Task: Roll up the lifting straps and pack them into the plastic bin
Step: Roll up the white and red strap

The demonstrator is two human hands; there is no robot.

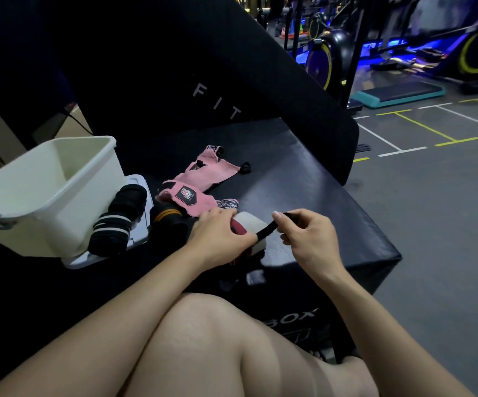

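Near box front edge [369, 239]: left hand [220, 239] grips strap roll [250, 224]; right hand [306, 233] pinches strap tail [266, 230].

White letters "FIT" stand on the black upright pad [217, 81] at twelve o'clock. "BOX", perhaps the tail of a longer word, runs along the front face of the black padded box [292, 319] at five o'clock. The pink strap [186, 194] at centre carries a black-and-red badge, too small to read.

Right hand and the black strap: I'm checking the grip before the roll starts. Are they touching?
Touching. The head view shows the right hand pinching the end of the black strap between thumb and fingers.
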